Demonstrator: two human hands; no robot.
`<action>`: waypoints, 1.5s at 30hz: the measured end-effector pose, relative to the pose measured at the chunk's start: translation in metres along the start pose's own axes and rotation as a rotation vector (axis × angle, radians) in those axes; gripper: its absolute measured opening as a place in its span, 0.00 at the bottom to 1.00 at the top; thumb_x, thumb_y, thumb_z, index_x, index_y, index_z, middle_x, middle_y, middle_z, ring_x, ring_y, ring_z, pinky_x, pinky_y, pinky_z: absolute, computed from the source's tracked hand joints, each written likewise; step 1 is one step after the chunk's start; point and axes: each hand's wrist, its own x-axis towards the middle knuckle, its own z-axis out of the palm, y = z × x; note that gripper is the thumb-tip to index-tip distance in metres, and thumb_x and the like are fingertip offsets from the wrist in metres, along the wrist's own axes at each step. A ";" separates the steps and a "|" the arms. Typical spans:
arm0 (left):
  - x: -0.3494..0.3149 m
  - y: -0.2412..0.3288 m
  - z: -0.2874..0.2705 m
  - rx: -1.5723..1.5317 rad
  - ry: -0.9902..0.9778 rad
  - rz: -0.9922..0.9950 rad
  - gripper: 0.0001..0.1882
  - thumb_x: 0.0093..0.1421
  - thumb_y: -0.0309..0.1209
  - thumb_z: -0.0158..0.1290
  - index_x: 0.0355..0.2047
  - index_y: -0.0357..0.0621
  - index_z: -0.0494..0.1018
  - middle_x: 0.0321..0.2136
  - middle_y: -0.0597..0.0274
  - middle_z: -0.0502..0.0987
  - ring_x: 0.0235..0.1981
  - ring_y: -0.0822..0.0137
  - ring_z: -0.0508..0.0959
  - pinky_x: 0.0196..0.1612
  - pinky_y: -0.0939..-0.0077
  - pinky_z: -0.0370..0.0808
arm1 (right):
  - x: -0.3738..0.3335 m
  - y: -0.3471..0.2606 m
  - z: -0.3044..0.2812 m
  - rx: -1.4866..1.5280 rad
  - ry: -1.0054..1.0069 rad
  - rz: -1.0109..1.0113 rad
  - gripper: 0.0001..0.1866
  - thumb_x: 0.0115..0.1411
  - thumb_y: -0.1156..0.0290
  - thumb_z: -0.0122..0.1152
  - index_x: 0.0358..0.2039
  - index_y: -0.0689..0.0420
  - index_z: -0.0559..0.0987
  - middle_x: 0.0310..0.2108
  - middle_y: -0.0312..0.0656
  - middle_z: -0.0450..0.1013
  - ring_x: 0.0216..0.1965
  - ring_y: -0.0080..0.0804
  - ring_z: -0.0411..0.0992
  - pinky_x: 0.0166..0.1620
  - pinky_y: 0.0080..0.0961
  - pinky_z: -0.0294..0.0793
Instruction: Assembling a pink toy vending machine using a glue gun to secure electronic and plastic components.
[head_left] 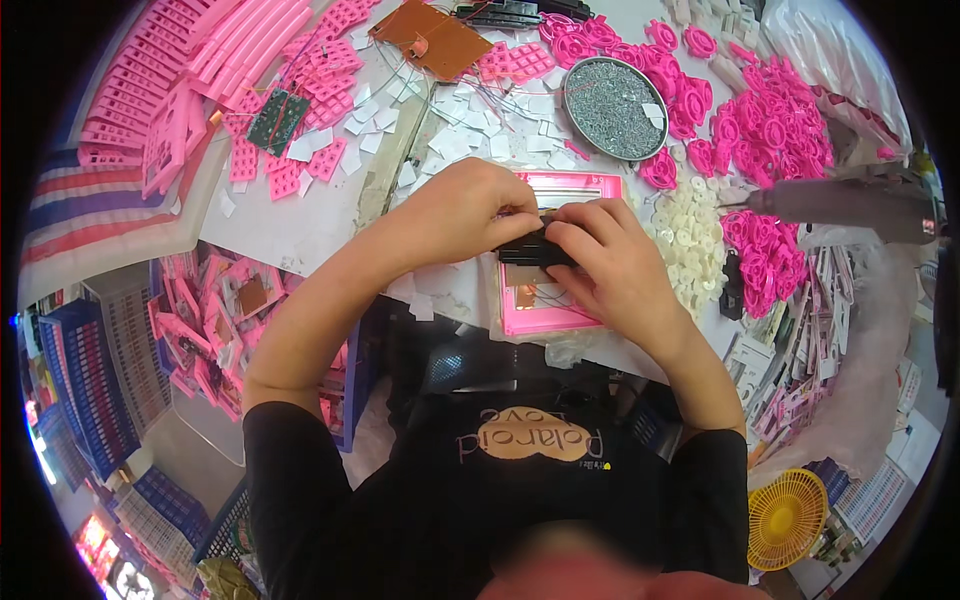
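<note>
A pink plastic casing (545, 322) lies in front of me at the table's near edge, with wires and a brown board showing inside it. Across its middle sits a black plastic piece (525, 250). My left hand (480, 208) is closed on the far left end of this piece, fingertips pinched at its top. From the right, my right hand (612, 262) grips the same piece with bent fingers, thumb below. The fingers hide part of the piece and of the casing's middle. Silvery rods (565, 194) show at the casing's far end.
A round dish of small screws (612, 105) stands beyond the casing. White round parts (690, 240) and heaped pink parts (770, 125) lie right, below a grey power screwdriver (850, 205). White paper pieces (460, 130), a green circuit board (278, 122) and pink keypads (325, 70) lie left.
</note>
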 end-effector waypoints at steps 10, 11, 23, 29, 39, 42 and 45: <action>0.010 0.013 0.004 0.061 -0.045 -0.089 0.09 0.54 0.31 0.60 0.30 0.36 0.81 0.24 0.50 0.80 0.26 0.55 0.81 0.32 0.64 0.76 | -0.004 -0.035 -0.012 -0.521 -0.080 -0.077 0.21 0.48 0.67 0.63 0.42 0.64 0.80 0.40 0.47 0.73 0.46 0.42 0.68 0.40 0.37 0.76; 0.010 0.013 0.006 0.053 -0.042 -0.083 0.09 0.54 0.31 0.60 0.30 0.36 0.81 0.23 0.50 0.80 0.26 0.55 0.81 0.32 0.64 0.76 | -0.004 -0.038 -0.015 -0.617 -0.112 -0.129 0.21 0.48 0.66 0.62 0.42 0.65 0.80 0.39 0.47 0.72 0.45 0.41 0.67 0.39 0.37 0.75; -0.001 0.016 0.004 0.001 -0.035 -0.219 0.09 0.53 0.30 0.59 0.30 0.36 0.80 0.23 0.54 0.79 0.25 0.61 0.79 0.32 0.68 0.74 | 0.012 0.031 -0.099 0.082 0.734 -0.081 0.11 0.59 0.80 0.58 0.43 0.69 0.79 0.39 0.46 0.79 0.41 0.34 0.77 0.48 0.26 0.76; 0.034 0.017 -0.015 -0.068 -0.305 -0.292 0.09 0.52 0.31 0.58 0.28 0.36 0.81 0.23 0.52 0.81 0.25 0.61 0.81 0.32 0.66 0.76 | 0.022 0.206 -0.187 -0.622 0.810 0.175 0.17 0.61 0.78 0.62 0.51 0.63 0.76 0.40 0.43 0.77 0.41 0.32 0.77 0.47 0.32 0.76; 0.043 0.051 -0.022 0.230 0.270 0.049 0.19 0.56 0.34 0.63 0.46 0.39 0.78 0.37 0.61 0.81 0.34 0.70 0.78 0.36 0.70 0.73 | 0.056 0.130 -0.094 0.952 0.675 0.113 0.26 0.58 0.75 0.66 0.57 0.63 0.71 0.39 0.44 0.77 0.41 0.32 0.76 0.46 0.31 0.75; 0.057 0.089 -0.038 0.066 0.687 0.260 0.27 0.55 0.35 0.65 0.53 0.37 0.73 0.45 0.59 0.79 0.42 0.66 0.78 0.44 0.69 0.74 | 0.082 0.065 -0.057 1.083 0.648 0.095 0.22 0.62 0.73 0.66 0.55 0.60 0.72 0.36 0.36 0.77 0.36 0.20 0.75 0.35 0.19 0.73; 0.087 0.112 -0.041 0.031 0.804 0.488 0.31 0.55 0.36 0.67 0.55 0.34 0.70 0.46 0.54 0.77 0.45 0.60 0.79 0.49 0.66 0.75 | 0.092 0.043 -0.042 1.059 0.687 0.049 0.21 0.61 0.72 0.67 0.53 0.60 0.72 0.40 0.37 0.76 0.38 0.20 0.74 0.39 0.20 0.74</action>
